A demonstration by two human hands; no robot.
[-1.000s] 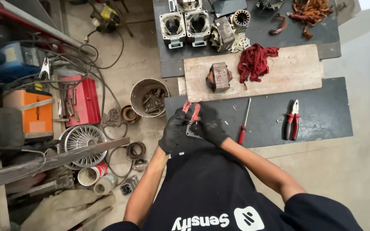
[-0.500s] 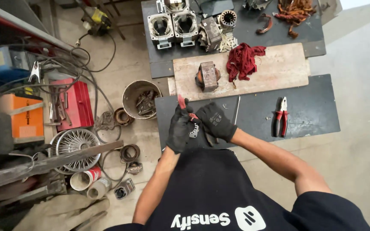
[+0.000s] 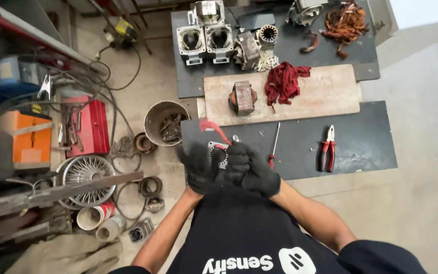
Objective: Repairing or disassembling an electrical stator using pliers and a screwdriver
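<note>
Here, grey metal plate (image 3: 218,152) with red wire (image 3: 213,127) clamped between left hand (image 3: 198,165) and right hand (image 3: 252,167).

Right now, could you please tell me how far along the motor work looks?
Done: copper windings lie stripped out in a heap. In hand: the left hand and right hand hold a metal plate and a red strip. Left: a wound core waits on the board.

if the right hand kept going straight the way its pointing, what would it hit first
The gloved right hand points up-left, toward the small metal part both hands hold. Beyond that part and the left hand, the next thing in line looks like the bucket of scrap, though depth is unclear.
</note>
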